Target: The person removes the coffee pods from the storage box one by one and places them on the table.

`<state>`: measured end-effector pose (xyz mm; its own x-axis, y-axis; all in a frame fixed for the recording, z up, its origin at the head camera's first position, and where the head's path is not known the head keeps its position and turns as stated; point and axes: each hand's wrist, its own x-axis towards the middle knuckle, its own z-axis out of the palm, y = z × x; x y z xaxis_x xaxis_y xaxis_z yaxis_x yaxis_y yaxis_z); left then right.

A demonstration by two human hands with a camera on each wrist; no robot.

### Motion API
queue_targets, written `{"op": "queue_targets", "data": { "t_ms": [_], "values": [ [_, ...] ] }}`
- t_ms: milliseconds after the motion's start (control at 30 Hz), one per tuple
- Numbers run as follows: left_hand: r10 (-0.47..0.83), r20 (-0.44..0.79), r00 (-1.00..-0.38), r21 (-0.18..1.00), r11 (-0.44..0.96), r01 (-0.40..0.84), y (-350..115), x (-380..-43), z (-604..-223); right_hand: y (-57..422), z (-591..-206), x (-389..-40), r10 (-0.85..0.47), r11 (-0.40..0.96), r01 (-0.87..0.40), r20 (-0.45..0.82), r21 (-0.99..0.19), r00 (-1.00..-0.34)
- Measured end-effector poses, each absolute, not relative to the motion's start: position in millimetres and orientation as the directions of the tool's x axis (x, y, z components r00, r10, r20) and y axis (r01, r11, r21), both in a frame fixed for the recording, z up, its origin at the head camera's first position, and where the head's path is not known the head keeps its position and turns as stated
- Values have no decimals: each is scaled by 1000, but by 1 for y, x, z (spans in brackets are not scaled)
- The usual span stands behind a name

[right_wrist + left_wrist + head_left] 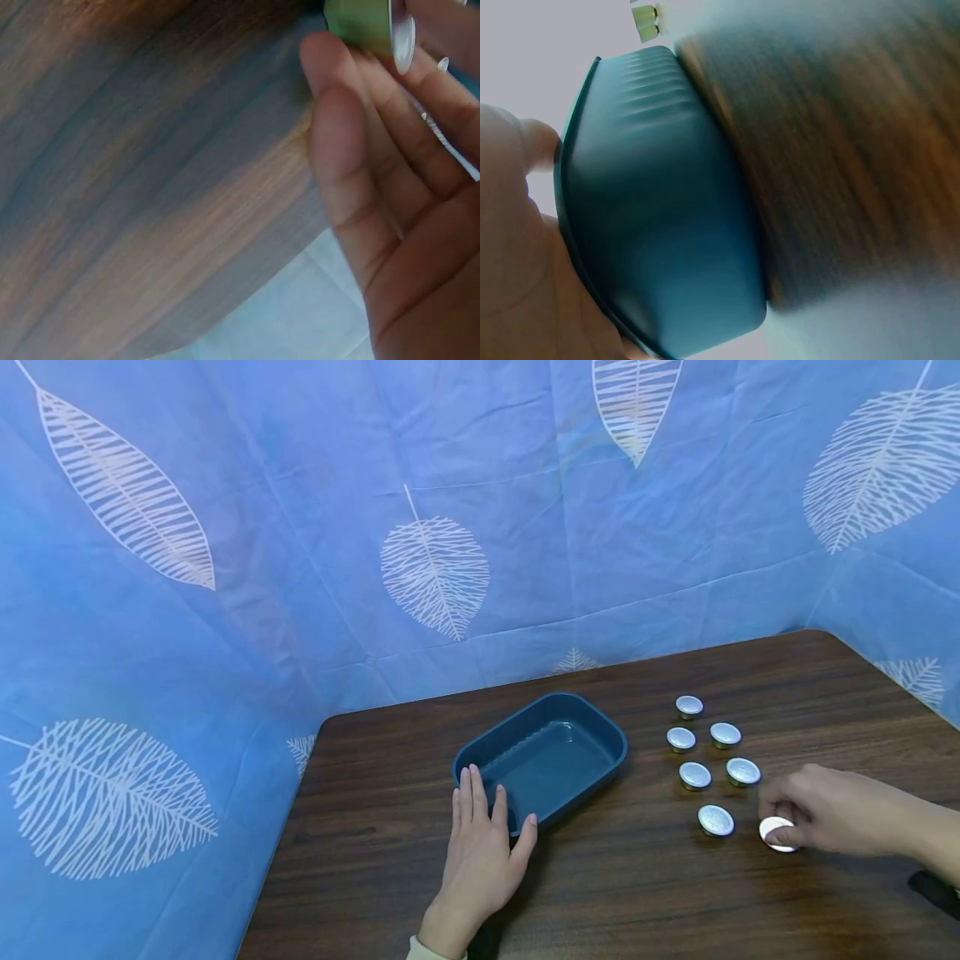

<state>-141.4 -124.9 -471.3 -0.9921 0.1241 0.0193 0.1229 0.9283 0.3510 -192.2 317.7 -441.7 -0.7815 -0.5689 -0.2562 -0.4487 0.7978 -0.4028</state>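
Note:
A dark teal tray stands on the table, with my left hand at its near left corner. The straight fingers of that hand lie over the rim; the left wrist view shows the tray's outer wall beside the palm. At the right, my right hand pinches a small green capsule with a silver foil lid between thumb and fingers. Part of the capsule shows in the right wrist view above the fingertips. Several similar capsules stand lid up between the tray and the right hand.
The dark wooden table has a rounded far corner at each side. A blue cloth with white leaf prints hangs behind and at the sides. A black strap-like item shows under the right forearm.

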Motion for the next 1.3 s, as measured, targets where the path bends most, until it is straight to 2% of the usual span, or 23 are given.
{"op": "queue_targets", "data": {
  "t_ms": [100,267,600,767,900,1033,1167,1300],
  "values": [
    [126,24,-992,351,928,126,-125,-142,-471,318,-441,-195,-579,775,-442,-227,-452,-783],
    [129,28,-991,346,929,131,-125,-141,-472,320,-443,-195,-579,763,-448,-183,-466,-795],
    [134,29,-991,349,927,136,-125,-143,-472,321,-442,-192,-528,799,-413,-182,-438,-829],
    [135,22,-991,356,925,134,-124,-143,-474,316,-437,-187,-483,839,-406,-151,-362,-863],
    [138,27,-990,368,919,138,-122,-145,-475,308,-430,-182,-394,901,-374,-54,-221,-918],
    [141,26,-990,380,914,141,-124,-146,-476,300,-424,-182,-339,929,-346,73,-129,-938],
    [141,12,-990,382,915,134,-125,-145,-477,291,-419,-186,-359,918,-386,223,-87,-906],
    [132,2,-991,379,917,123,-126,-144,-476,282,-415,-194,-416,891,-453,353,-26,-838]
  ]
}}
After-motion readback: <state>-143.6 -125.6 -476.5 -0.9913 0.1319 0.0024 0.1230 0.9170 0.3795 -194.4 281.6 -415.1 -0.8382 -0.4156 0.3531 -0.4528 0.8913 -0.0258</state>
